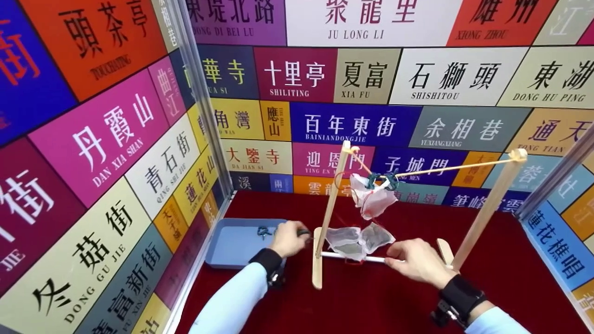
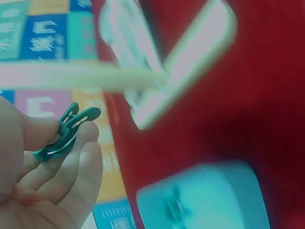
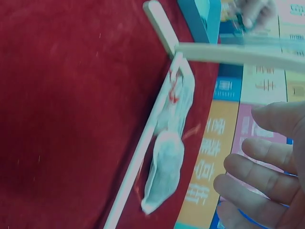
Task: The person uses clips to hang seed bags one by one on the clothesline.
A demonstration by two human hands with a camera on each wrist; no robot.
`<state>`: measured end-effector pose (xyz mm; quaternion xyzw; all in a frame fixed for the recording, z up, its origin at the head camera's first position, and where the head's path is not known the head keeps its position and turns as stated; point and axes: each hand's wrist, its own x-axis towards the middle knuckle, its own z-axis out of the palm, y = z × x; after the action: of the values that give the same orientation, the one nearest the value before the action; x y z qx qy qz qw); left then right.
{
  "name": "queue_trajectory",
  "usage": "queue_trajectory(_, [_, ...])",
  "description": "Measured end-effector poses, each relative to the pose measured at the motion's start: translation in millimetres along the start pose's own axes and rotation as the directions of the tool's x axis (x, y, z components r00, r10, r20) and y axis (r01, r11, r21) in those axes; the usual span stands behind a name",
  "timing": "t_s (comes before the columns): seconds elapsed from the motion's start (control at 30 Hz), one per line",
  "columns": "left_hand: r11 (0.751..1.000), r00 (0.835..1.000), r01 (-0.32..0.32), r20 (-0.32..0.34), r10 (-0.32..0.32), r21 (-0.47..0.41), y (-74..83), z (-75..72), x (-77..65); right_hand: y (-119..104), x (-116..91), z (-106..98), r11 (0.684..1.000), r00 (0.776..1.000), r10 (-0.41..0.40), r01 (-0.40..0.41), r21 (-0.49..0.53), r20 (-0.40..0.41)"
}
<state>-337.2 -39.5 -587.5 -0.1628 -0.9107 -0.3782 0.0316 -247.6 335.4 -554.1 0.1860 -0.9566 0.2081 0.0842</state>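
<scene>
The tabletop is deep red, the tray soft blue, the clip green. The pouches look whitish, the walls a bright lettered patchwork.

In the head view, an orange-red panel at upper left reads 頭茶亭, TOUCHATING; beneath it, a magenta panel reads 丹霞山, DAN XIA SHAN. At top centre, a large white panel carries 聚龍里, JU LONG LI (its 3 characters in crimson). Upper middle, a crimson panel bears 十里亭, SHILITING; right of that, a beige panel says 夏富, XIA FU. Near the centre, a royal-blue panel reads 百年東街, BAINIANDONGJIE. Lower left, a cream panel reads 冬菇街, DONG GU JIE. Lettering in both wrist views is blurred.
</scene>
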Motion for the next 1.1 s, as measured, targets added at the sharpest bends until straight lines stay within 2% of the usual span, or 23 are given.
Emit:
queue_trajectory(0.03, [0.997, 1.0, 0.019, 0.026, -0.017, -0.074, 8.1, 2.1, 0.0, -3.6, 2.1, 2.4, 1.0, 1.0, -0.014, 0.014, 0.009, 0.004])
queue_trajectory(0.1, [0.97, 0.994, 0.074, 0.093, -0.054, -0.231, 24.0, 6.4, -0.9, -11.4, 6.4, 7.4, 0.999, 0.999, -0.042, 0.042, 0.018, 0.0])
queue_trajectory(0.2, [0.886, 0.976, 0.17, 0.197, -0.091, -0.432, 45.2, 15.0, -3.1, -22.0, 12.5, 16.1, 0.995, 0.995, -0.092, 0.092, 0.024, -0.025])
queue_trajectory(0.27, [0.828, 0.963, 0.219, 0.249, -0.099, -0.516, 57.3, 20.9, -4.3, -28.2, 16.6, 21.4, 0.992, 0.993, -0.114, 0.116, 0.049, -0.037])
queue_trajectory(0.37, [0.746, 0.944, 0.281, 0.312, -0.103, -0.603, 71.9, 30.1, -5.2, -34.7, 22.0, 27.9, 0.988, 0.99, -0.131, 0.135, 0.073, -0.049])
queue_trajectory(0.5, [0.673, 0.926, 0.333, 0.364, -0.101, -0.66, 84.1, 42.1, -4.6, -38.1, 26.5, 34.4, 0.984, 0.986, -0.146, 0.153, 0.087, -0.078])
queue_trajectory(0.67, [0.608, 0.916, 0.367, 0.389, -0.103, -0.704, 88.1, 52.6, -4.2, -33.7, 26.5, 40.9, 0.98, 0.967, -0.175, 0.19, 0.065, -0.183])
queue_trajectory(0.77, [0.587, 0.915, 0.377, 0.386, -0.117, -0.716, 86.1, 56.6, -4.9, -28.9, 24.6, 43.2, 0.97, 0.944, -0.231, 0.241, 0.013, -0.237])
queue_trajectory(0.83, [0.598, 0.92, 0.369, 0.37, -0.127, -0.711, 83.9, 59.3, -5.6, -24.9, 22.7, 43.4, 0.963, 0.932, -0.266, 0.267, -0.029, -0.245])
queue_trajectory(0.87, [0.622, 0.928, 0.351, 0.35, -0.13, -0.7, 82.3, 61.3, -6.2, -22.6, 21.5, 42.9, 0.961, 0.931, -0.274, 0.271, -0.049, -0.241])
queue_trajectory(0.9, [0.668, 0.941, 0.312, 0.315, -0.121, -0.676, 80.1, 63.5, -7.1, -19.9, 20.1, 42.4, 0.961, 0.932, -0.276, 0.267, -0.071, -0.237])
queue_trajectory(0.97, [0.82, 0.977, 0.165, 0.203, -0.061, -0.548, 72.4, 71.5, -9.5, -13.4, 16.7, 40.6, 0.966, 0.942, -0.255, 0.236, -0.109, -0.218])
queue_trajectory(1.0, [0.895, 0.991, 0.07, 0.137, -0.011, -0.44, 67.3, 76.9, -11.8, -9.9, 14.6, 40.0, 0.969, 0.949, -0.238, 0.217, -0.121, -0.206])
queue_trajectory(1.03, [0.952, 0.996, -0.022, 0.072, 0.046, -0.306, 61.4, 83.3, -14.7, -6.3, 12.3, 39.4, 0.971, 0.956, -0.221, 0.198, -0.134, -0.193])
queue_trajectory(1.07, [0.983, 0.994, -0.109, 0.016, 0.112, -0.149, 55.6, 89.8, -17.9, -2.6, 9.9, 39.1, 0.972, 0.96, -0.209, 0.182, -0.15, -0.186])
queue_trajectory(1.1, [0.985, 0.984, -0.174, -0.028, 0.174, 0.012, 49.2, 97.7, -20.8, 1.3, 7.6, 39.1, 0.972, 0.964, -0.198, 0.169, -0.162, -0.18])
